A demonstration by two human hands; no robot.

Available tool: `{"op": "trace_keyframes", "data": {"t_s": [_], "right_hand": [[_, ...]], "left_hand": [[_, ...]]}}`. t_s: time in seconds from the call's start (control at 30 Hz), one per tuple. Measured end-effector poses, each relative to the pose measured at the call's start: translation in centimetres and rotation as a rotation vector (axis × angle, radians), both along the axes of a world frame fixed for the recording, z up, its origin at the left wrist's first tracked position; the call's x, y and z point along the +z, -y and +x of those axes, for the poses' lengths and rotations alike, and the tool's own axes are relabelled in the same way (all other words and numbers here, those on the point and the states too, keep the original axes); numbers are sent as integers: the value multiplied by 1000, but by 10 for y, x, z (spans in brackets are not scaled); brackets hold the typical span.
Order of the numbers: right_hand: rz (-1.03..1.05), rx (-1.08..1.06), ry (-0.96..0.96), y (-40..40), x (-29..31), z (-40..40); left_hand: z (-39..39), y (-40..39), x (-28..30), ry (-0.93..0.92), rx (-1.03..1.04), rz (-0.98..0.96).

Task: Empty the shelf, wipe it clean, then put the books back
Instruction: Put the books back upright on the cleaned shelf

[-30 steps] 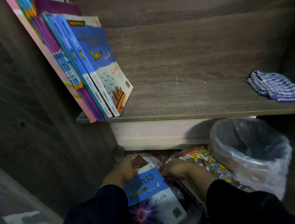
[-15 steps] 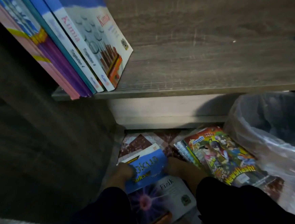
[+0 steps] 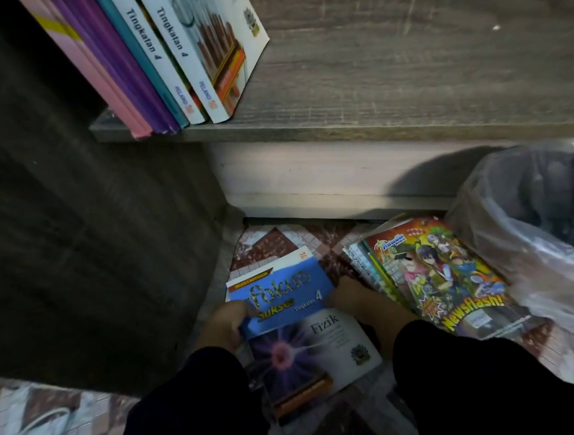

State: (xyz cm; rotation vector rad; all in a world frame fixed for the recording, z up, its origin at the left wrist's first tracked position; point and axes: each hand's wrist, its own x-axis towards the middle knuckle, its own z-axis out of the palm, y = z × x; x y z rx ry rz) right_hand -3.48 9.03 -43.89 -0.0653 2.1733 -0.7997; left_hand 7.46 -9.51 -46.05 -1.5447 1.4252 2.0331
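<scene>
Both hands, left hand (image 3: pixel 224 327) and right hand (image 3: pixel 357 302), grasp the blue Fizik textbook (image 3: pixel 301 326) by its side edges, now lifted clear of the floor (image 3: pixel 264 246). Restocking continues; shelf (image 3: pixel 388 82) already carries five books.

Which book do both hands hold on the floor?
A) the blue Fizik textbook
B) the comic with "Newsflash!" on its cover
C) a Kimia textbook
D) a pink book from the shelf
A: the left hand and right hand grip the two side edges of the blue Fizik textbook; the comic lies untouched beside it.
</scene>
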Motion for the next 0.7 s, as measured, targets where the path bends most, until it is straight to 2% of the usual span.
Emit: {"op": "trace_keyframes", "data": {"t_s": [0.1, 0.23, 0.4, 0.53, 0.7], "right_hand": [[-85, -79, 29, -1, 5, 4], [-150, -152, 76, -1, 12, 9], [-406, -244, 96, 0, 31, 17], [-583, -244, -16, -1, 55, 22], [-602, -246, -185, -9, 63, 21]], "left_hand": [[7, 2, 5, -90, 25, 93], [2, -4, 22, -79, 8, 118], [-11, -3, 47, -169, 171, -195], [-13, -7, 82, -322, 287, -279], [-9, -16, 109, -487, 317, -323]]}}
